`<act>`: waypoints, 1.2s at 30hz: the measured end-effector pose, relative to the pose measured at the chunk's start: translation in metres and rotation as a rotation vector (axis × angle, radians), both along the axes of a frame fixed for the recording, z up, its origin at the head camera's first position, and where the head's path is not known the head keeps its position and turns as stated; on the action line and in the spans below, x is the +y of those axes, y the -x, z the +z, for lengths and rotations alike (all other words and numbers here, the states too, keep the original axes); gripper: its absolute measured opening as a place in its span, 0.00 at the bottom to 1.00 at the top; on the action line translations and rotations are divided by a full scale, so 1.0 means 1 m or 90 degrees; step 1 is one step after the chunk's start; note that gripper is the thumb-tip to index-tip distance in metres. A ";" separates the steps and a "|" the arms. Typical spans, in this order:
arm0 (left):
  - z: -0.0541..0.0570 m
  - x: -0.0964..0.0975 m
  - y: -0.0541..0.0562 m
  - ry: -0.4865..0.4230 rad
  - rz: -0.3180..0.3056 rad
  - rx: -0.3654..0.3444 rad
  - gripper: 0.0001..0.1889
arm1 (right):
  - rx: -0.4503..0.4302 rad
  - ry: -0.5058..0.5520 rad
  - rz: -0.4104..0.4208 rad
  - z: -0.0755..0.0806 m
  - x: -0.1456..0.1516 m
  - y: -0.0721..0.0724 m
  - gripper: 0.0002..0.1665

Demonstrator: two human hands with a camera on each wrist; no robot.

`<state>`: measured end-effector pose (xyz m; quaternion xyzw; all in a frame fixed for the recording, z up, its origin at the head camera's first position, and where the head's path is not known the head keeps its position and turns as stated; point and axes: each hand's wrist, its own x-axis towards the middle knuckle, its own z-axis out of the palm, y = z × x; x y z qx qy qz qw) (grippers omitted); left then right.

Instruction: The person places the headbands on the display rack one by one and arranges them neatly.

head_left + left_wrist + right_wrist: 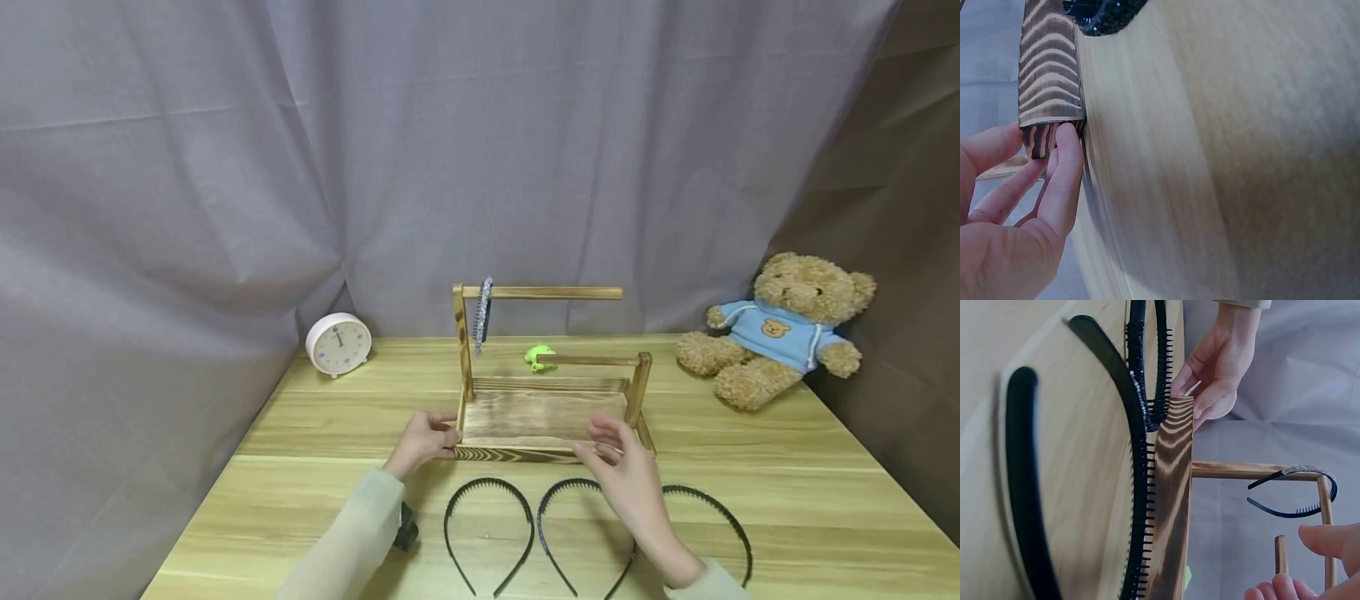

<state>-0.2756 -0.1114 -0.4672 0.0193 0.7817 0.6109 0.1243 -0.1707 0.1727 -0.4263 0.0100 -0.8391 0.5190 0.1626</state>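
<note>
A wooden display rack (517,455) with a shallow tray base and two bars stands on the table. My left hand (426,442) grips the tray's left front corner, thumb and fingers on opposite sides of it in the left wrist view. Near the right part of the tray's front edge, my right hand (626,479) is held with loosely bent fingers and nothing between them. A silver glittery headband (482,312) hangs at the upper bar's left end. In front of the rack lie a black toothed headband (447,517), a dark glittery one (542,533) and another black one (738,533), partly behind my right hand.
A white alarm clock (339,344) stands at the back left. At the back right sits a teddy bear (787,325) in a blue top. Something bright green (538,357) is behind the lower bar. Beside my left sleeve is a small dark object (406,529). Grey curtain (480,150) hangs behind.
</note>
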 end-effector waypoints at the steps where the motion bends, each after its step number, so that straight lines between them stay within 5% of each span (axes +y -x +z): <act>1: 0.000 0.000 0.000 -0.001 0.000 0.000 0.24 | -0.004 0.000 -0.001 0.000 0.001 -0.001 0.31; 36: 0.002 0.000 -0.002 -0.002 0.005 0.008 0.24 | -0.140 -0.025 -0.044 -0.017 0.057 -0.021 0.36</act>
